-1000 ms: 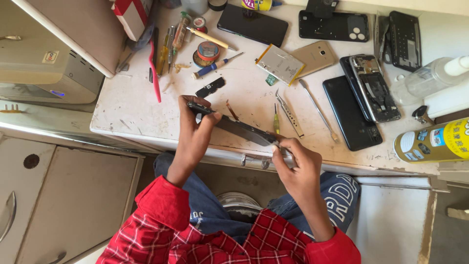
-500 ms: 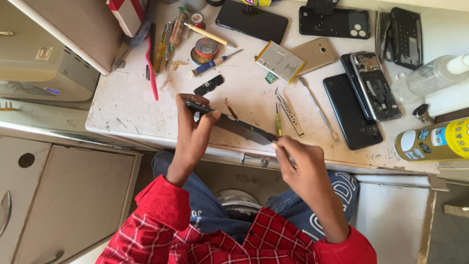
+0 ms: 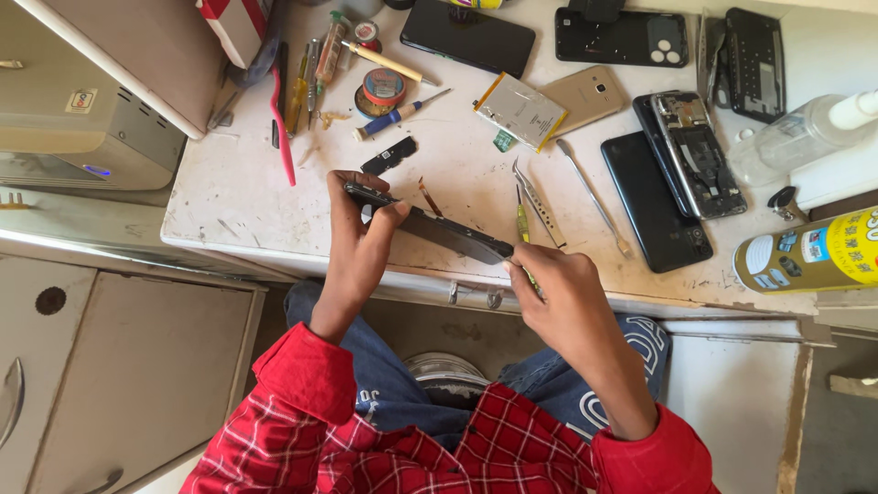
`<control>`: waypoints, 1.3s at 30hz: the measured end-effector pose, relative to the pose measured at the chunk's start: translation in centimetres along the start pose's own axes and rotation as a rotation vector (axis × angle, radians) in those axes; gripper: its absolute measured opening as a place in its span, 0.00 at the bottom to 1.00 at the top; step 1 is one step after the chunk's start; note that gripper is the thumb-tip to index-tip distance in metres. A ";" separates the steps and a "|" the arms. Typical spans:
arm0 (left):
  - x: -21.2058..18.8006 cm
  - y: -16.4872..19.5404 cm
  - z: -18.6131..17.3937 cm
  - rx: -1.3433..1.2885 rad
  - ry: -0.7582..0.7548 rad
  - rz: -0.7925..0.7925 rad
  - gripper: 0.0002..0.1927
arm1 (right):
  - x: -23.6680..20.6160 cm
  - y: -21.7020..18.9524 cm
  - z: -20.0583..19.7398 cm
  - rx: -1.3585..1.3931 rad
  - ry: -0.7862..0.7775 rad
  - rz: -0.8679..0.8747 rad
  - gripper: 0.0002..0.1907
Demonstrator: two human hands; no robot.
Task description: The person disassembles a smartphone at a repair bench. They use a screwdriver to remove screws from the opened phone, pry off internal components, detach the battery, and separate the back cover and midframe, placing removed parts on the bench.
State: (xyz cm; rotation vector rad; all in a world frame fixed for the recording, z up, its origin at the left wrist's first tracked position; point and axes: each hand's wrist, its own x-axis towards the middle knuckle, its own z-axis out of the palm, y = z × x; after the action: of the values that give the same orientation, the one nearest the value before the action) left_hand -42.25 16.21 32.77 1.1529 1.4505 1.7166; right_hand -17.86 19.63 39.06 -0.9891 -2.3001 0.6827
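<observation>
Nearest the camera: red plaid sleeves, jeans, knees under the white table edge. R hand sits at the front edge, fingers curled tight round a thin green-handled tool whose tip meets the near-right end of the dark phone; grip closed, no gap showing. L hand has the phone's other end, thumb on one side & fingers wrapped over the far edge, clamped firm. Phone is held tilted, edge-on, just above the table's front strip, between both hands. Just beyond it: metal tweezers & a thin metal pry rod, lying apart from the hands. Further out, a flat silver battery w/ a gold phone back touching it, a black phone beside an opened phone frame. Left of centre, a red-handled tool, small tape roll, blue-handled screwdriver. Far right, yellow spray can lying on its side. Far left, beige machine.
</observation>
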 end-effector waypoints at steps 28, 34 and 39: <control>-0.3 0.8 0.5 -0.004 -0.013 -0.094 0.20 | 0.2 0.4 0.6 0.224 -0.179 0.172 0.18; -0.7 2.2 1.0 -0.057 -0.078 0.074 0.23 | -0.3 -0.1 0.9 0.417 -0.243 0.369 0.23; -1.2 3.7 1.4 -0.226 -0.176 -0.026 0.24 | -1.2 -0.1 0.9 0.641 -0.388 0.348 0.29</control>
State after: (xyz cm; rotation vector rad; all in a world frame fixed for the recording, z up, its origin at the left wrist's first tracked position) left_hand -40.16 15.03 36.09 1.1263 1.1302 1.6665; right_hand -17.79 18.42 38.12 -0.9971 -1.9786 1.7518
